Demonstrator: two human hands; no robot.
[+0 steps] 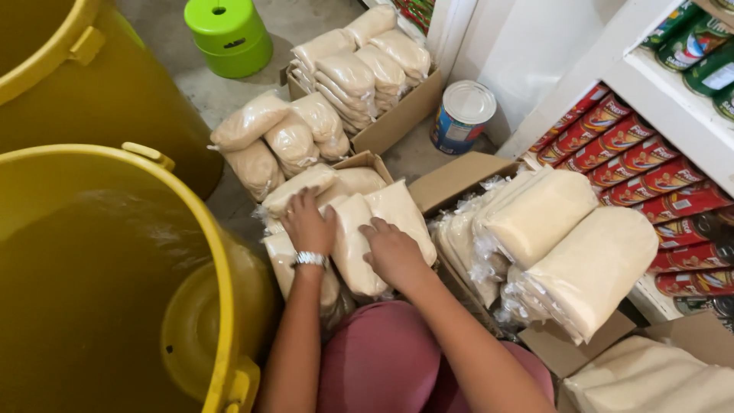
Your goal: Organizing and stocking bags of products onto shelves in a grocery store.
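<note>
Bags [359,245] of pale powder are stacked in an open box [451,180] on the floor, beside a yellow bin [222,306]. Left hand [308,223] and right hand [391,252] are laid flat on them, fingers spread, nothing clamped. Each bag is judged soft, saggy, fairly heavy and slippery; it is best taken under its middle.

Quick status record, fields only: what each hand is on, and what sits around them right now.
left hand: flat on packed bags of pale grain in an open carton
right hand: resting on the same bags
wrist: pale band on the left
left side: two yellow tubs
right side: stacked bags, shelf of red cans
behind: green stool, tin
</note>
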